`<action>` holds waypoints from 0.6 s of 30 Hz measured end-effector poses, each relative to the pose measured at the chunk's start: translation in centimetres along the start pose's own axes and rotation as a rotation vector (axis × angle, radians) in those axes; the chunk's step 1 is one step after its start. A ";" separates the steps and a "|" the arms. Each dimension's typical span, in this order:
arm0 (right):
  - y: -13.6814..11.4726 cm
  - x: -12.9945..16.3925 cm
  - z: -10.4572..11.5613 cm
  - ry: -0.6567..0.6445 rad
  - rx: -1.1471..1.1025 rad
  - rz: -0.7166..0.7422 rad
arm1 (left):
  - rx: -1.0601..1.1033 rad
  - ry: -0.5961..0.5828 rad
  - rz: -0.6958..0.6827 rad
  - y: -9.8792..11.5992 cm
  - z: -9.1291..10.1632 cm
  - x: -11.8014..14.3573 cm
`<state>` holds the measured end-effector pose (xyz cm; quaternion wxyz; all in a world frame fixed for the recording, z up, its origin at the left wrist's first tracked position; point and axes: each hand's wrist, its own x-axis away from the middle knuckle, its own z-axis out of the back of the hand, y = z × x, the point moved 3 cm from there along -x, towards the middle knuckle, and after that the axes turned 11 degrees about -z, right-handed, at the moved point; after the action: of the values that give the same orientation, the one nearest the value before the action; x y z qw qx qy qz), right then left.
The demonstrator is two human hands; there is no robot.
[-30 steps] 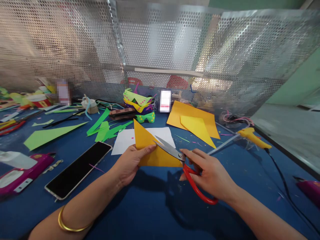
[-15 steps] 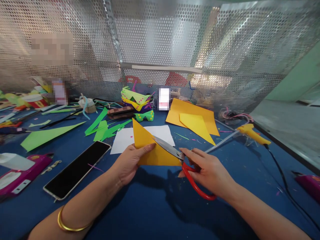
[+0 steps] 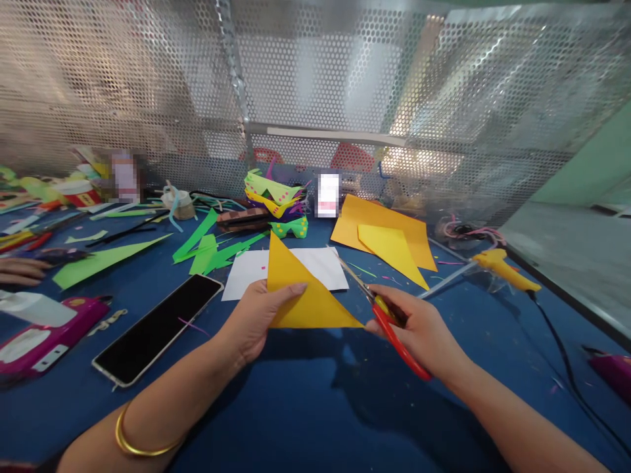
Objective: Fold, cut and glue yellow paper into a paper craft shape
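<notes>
A triangular piece of yellow paper (image 3: pixel 296 302) is pinched in my left hand (image 3: pixel 256 314), thumb on top. My right hand (image 3: pixel 414 322) grips red-handled scissors (image 3: pixel 394 338), whose blades point up and left, just off the paper's slanted edge. The paper's right tip comes close to my right fingertips; I cannot tell if they touch it. Behind the triangle lies a white sheet (image 3: pixel 246 272) on the blue table (image 3: pixel 305 407). Larger orange-yellow sheets (image 3: pixel 389 217) rest farther back, with a yellow piece (image 3: pixel 394 246) on top.
A phone (image 3: pixel 158 332) lies left of my forearm, beside a purple power strip (image 3: pixel 54 335). A yellow glue gun (image 3: pixel 507 269) with a cord is at right. Paper masks (image 3: pixel 276 194) and green scraps (image 3: pixel 207 253) sit farther back. Another person's hand (image 3: pixel 20 270) shows at far left.
The scissors have moved off the yellow paper, to the right, and turned so the blades point more upward. Another person's hand has come into view at far left.
</notes>
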<state>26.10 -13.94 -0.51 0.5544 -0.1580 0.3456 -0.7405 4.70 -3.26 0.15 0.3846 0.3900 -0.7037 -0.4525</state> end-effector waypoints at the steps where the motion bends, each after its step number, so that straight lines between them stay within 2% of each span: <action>1: 0.2 -0.2 0.1 0.008 0.034 -0.029 | -0.009 -0.009 -0.007 0.0 0.1 0.0; 6: 2.0 -1.4 1.6 0.114 0.444 -0.236 | -0.015 -0.031 -0.039 0.1 0.3 -0.1; 9: 3.0 -2.0 2.2 0.115 0.656 -0.346 | -0.021 -0.048 -0.032 0.0 0.1 0.0; 13: 3.4 -2.3 1.2 0.061 0.835 -0.331 | -0.070 -0.084 -0.018 -0.1 -0.3 0.2; 18: 2.9 -1.8 0.2 0.047 0.967 -0.182 | -0.090 -0.111 -0.026 -0.1 -0.5 0.5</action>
<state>28.89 -12.78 -2.10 0.4892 0.1045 -0.0404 -0.8649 4.99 -3.94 0.32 0.3562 0.3556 -0.6979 -0.5096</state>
